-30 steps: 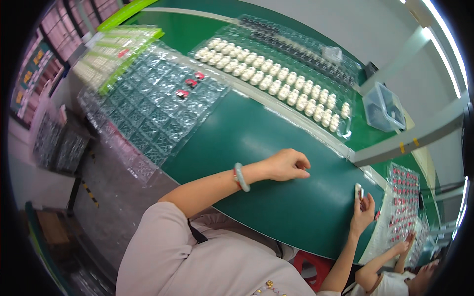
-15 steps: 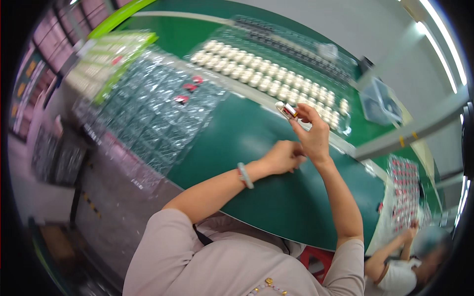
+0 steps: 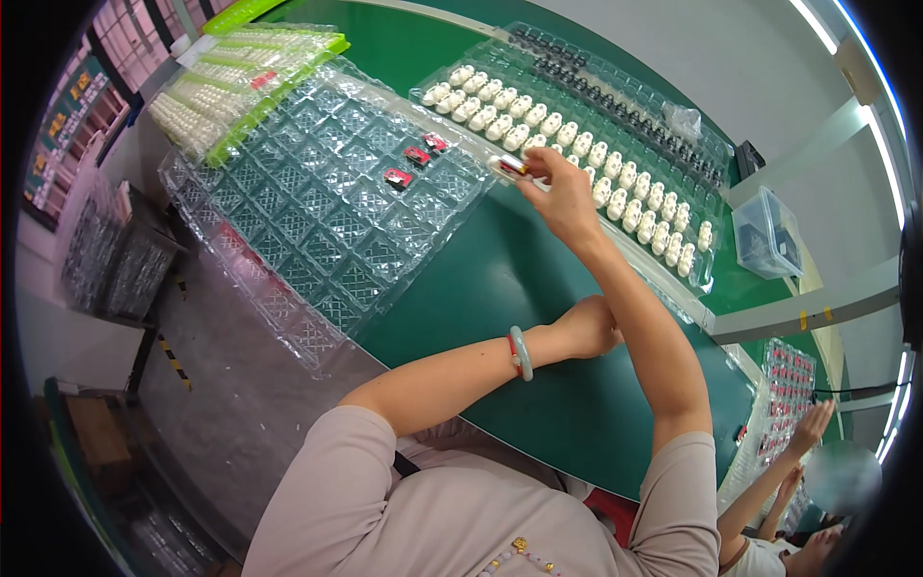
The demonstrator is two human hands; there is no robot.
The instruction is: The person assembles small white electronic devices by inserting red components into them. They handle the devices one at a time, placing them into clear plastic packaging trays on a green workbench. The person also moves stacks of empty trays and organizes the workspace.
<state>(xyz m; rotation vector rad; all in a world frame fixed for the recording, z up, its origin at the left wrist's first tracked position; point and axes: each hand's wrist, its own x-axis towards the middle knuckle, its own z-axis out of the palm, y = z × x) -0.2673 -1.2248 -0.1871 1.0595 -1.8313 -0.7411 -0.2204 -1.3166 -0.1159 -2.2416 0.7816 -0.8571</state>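
Note:
Between the thumb and fingers of my right hand [image 3: 562, 192] is a small oblong part [image 3: 512, 166] with white, dark red and gold on it; its exact kind is unclear. It is held above the near edge of the tray of white parts [image 3: 500, 127]. My left hand [image 3: 586, 329] is low over the green table mat [image 3: 461, 279], its fingers hidden behind my right forearm. To the left, a clear compartment tray [image 3: 327, 192] has a few small red-and-black parts [image 3: 398, 179] in its upper right cells.
Small black parts [image 3: 615, 101] lie in rows behind the white ones. A green-edged tray [image 3: 226, 96] rests at the far left, a clear plastic bin [image 3: 767, 231] at the right. A grey post [image 3: 798, 319] crosses the right side. Beyond it, a co-worker's hand [image 3: 812, 428] is near another tray [image 3: 784, 385].
My right hand has moved up and left with the small part, toward the compartment tray. My left hand is now lower and behind my right forearm. The co-worker's hand has risen.

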